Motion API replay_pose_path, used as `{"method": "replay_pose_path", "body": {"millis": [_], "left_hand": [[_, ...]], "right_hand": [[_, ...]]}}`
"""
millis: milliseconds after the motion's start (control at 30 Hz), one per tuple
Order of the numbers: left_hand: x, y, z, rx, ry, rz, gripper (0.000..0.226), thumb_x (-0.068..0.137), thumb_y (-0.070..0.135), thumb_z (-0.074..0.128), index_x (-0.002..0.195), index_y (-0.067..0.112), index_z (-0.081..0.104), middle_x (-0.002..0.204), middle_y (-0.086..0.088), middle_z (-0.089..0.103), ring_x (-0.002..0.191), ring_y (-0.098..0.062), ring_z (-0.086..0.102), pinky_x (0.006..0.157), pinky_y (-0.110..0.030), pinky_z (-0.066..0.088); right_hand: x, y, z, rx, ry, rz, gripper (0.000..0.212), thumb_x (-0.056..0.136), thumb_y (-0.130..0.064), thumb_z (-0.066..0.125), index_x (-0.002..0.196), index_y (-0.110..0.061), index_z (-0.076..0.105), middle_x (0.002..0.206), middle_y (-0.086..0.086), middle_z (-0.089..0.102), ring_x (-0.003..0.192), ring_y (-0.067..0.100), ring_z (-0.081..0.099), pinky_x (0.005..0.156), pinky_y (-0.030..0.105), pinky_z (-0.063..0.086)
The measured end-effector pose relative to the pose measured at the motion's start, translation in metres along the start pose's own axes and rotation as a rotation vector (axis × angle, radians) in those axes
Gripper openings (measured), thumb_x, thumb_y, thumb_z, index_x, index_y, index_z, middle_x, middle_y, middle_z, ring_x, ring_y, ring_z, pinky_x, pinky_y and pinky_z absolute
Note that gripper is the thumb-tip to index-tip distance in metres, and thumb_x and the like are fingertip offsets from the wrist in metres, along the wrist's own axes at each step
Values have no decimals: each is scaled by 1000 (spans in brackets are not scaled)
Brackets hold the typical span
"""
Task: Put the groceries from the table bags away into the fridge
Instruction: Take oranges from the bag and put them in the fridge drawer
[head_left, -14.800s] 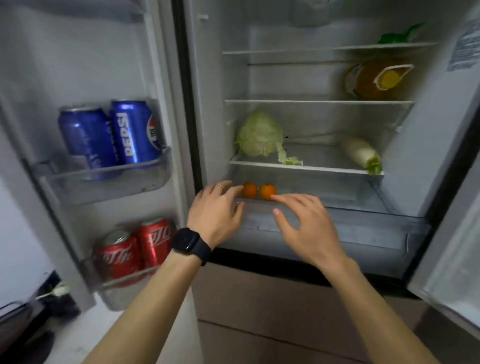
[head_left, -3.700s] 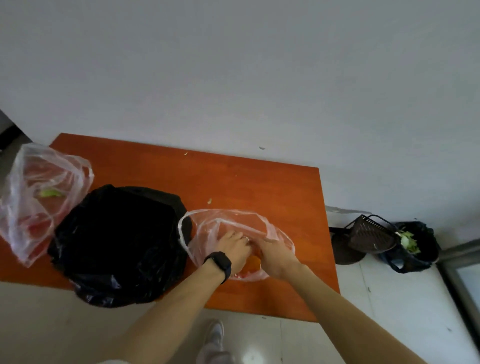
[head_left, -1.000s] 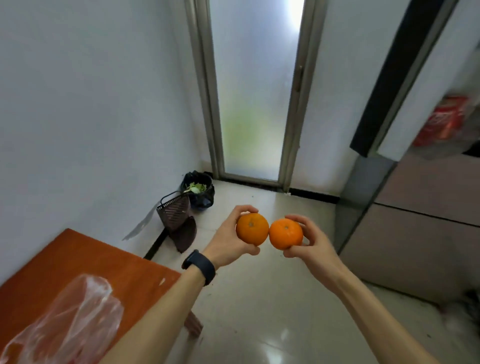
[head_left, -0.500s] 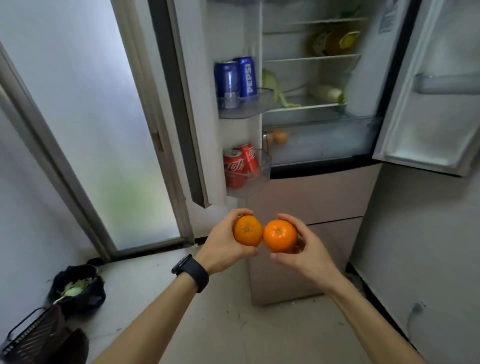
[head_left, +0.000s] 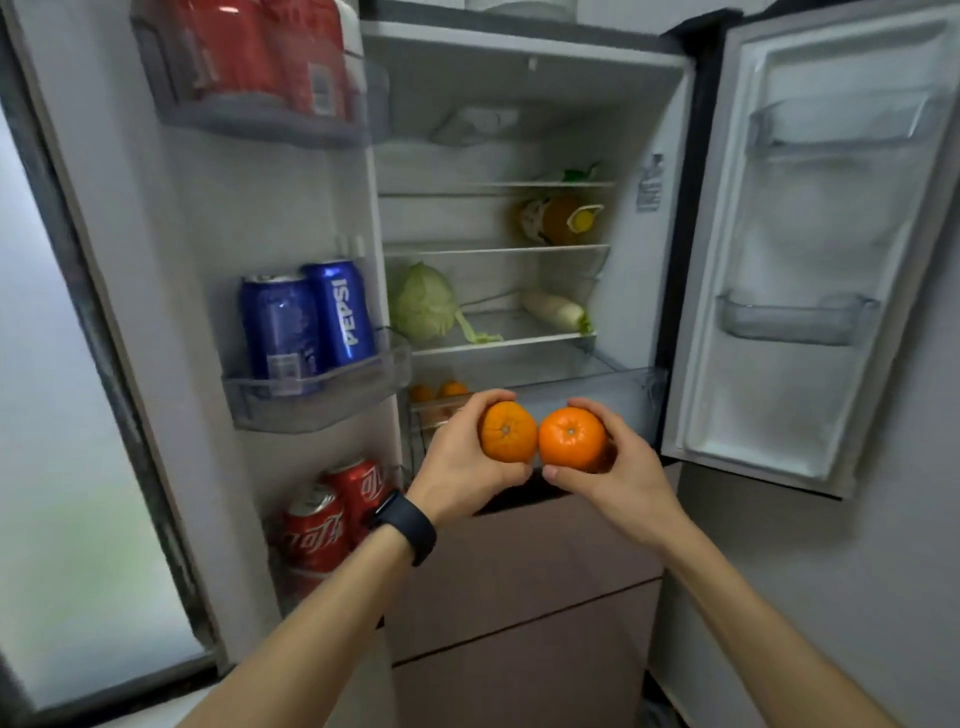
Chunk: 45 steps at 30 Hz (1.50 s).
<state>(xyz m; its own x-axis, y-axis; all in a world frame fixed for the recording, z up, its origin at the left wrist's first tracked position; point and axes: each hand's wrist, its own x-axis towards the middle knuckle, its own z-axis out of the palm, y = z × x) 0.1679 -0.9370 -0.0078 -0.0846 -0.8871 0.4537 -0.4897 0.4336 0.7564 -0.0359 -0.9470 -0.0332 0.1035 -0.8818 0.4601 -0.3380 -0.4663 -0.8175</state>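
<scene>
Just below frame centre, a paler orange (head_left: 507, 431) and a brighter orange (head_left: 571, 438) are held up, touching side by side, stem dimples toward us, before the open fridge (head_left: 524, 67) filling the upper frame.

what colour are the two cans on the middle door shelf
Blue; the Pepsi cans show best in the head view.

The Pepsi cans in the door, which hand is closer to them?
Left. The left hand, holding an orange, is just below and right of the Pepsi cans; the right hand, holding the other orange, is farther right.
</scene>
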Motion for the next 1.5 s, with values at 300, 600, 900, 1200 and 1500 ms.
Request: {"method": "replay_pose_path", "body": {"millis": [300, 600, 900, 1200, 1500], "left_hand": [[139, -28, 20, 32, 137, 38, 73, 66, 6, 82, 125, 36, 52, 128, 0, 37, 105, -11, 50, 72, 3, 39], [219, -92, 13, 166, 212, -102, 75, 63, 14, 85, 128, 35, 52, 116, 0, 41, 99, -17, 54, 80, -23, 45], [276, -173, -4, 724, -247, -532, 85, 54, 55, 89, 129, 34, 54, 122, 2, 63, 107, -22, 61, 89, -40, 56], [275, -219, 0, 936, -613, -679, 72, 66, 41, 87, 128, 38, 51, 125, -1, 59, 110, -25, 59, 90, -38, 54], [277, -228, 7, 996, -735, -678, 67, 78, 32, 83, 136, 31, 49, 129, -7, 58, 112, -28, 60, 85, -36, 51]], "right_hand": [[148, 31, -5, -82, 36, -119, 78, 70, -20, 90, 134, -37, 49, 133, -4, 45, 114, 11, 54, 95, 29, 51], [281, 79, 19, -237, -275, -107, 76, 64, -36, 92, 128, -41, 52, 123, -9, 56, 109, 16, 60, 92, 41, 54], [382, 136, 79, -758, -994, -100, 69, 73, -57, 79, 129, -27, 53, 119, -2, 61, 102, 18, 59, 86, 32, 50], [384, 170, 131, -921, -1435, -263, 69, 82, -44, 75, 142, -33, 44, 119, -2, 62, 110, 24, 58, 91, 33, 50], [372, 201, 147, -755, -1354, -386, 81, 84, -47, 75, 149, -40, 27, 138, 11, 54, 117, 31, 56, 96, 36, 48]]}}
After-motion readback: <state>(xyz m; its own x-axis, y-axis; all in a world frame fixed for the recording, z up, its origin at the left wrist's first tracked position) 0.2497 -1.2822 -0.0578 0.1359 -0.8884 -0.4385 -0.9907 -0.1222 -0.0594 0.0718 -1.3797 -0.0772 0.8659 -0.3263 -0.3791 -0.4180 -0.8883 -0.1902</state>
